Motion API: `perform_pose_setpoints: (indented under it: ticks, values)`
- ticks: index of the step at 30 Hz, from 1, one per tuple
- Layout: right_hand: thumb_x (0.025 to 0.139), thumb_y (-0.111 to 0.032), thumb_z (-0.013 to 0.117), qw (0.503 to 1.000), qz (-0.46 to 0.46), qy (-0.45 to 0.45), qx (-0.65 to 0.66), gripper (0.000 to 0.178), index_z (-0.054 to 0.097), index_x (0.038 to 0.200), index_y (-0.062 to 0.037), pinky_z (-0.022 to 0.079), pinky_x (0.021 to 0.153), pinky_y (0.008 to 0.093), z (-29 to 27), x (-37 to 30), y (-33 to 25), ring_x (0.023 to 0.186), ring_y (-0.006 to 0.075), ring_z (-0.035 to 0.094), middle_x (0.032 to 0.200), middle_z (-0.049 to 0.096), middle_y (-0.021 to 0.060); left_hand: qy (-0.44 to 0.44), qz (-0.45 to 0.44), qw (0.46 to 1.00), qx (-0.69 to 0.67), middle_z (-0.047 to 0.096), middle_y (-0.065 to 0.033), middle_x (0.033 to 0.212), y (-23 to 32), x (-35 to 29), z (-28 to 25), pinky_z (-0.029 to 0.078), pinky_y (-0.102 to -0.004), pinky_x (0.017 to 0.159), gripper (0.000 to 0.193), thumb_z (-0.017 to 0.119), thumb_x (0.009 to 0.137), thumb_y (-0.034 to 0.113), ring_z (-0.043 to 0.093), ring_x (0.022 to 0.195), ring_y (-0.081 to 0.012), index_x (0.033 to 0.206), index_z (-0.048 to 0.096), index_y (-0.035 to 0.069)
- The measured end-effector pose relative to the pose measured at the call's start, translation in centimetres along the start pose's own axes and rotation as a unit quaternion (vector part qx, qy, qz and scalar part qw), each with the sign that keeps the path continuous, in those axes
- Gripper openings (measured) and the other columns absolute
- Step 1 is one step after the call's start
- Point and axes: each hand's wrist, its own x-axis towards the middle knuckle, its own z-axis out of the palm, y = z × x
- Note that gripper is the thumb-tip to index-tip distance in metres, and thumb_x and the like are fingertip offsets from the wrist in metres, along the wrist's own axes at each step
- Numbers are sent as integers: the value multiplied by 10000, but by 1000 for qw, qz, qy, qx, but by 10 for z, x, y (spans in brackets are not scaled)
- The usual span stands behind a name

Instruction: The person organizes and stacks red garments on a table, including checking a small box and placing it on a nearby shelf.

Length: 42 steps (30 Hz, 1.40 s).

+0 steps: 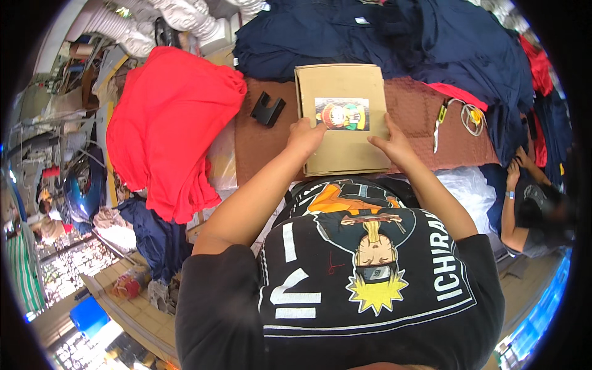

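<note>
A flat brown cardboard box (345,151) lies before me at the near edge of the brown quilted cloth (262,148). On its top is a small colour picture of a cartoon figure (342,115). My left hand (305,137) grips the box's left side, thumb on top near the picture. The opposite side is held by my right hand (394,147), its thumb also resting on the lid. The fingers beneath or behind the edges are partly hidden.
Left of the box sit a black notched block (267,110) and a large red fabric pile (172,123). Navy garments (382,37) cover the far side. To the right lie a yellow-handled cutter (440,123) and a coiled pale cord (473,118). Another person's arm (510,197) shows farther right.
</note>
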Motion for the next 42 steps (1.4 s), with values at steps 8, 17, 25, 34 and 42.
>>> perform_pose_setpoints:
  ticks: [8,17,25,34,42]
  values:
    - [692,-363,667,997,1,6,-78,909,226,1353,78,317,1007,356,-11,-9,-29,1226,359,380,1322,346,295,29,-57,997,37,431,-226,1247,9,-4,7,382,-367,953,679,605,732,416,452,1145,-359,1218,436,-27]
    - [690,-341,662,991,-32,31,-123,897,221,1357,66,316,1011,365,-17,-15,-46,1224,356,377,1303,368,289,68,-4,994,-84,547,-187,1109,-10,7,17,462,-300,757,530,625,772,273,582,923,-194,1129,468,-86]
    - [692,-429,667,995,12,29,-98,944,208,1368,43,293,1031,364,-1,-11,-35,1264,379,315,1367,253,287,-101,10,961,-257,468,-163,1203,21,-18,8,427,-355,875,555,561,848,249,503,1069,-217,1262,293,-7]
    - [763,-411,640,981,-172,-21,89,846,259,1341,73,287,1027,340,-31,-25,-124,1253,299,344,1337,313,260,-194,222,919,-264,238,-187,1425,61,-73,-3,197,-302,1062,649,400,941,350,220,1328,-239,1397,129,-24]
    - [791,-144,626,970,-113,-45,212,627,337,1324,17,450,854,286,-98,-44,-119,992,172,563,1098,580,120,-53,362,929,-42,428,-143,1326,51,11,-54,281,-319,1022,500,552,860,216,396,1229,-220,1302,411,29]
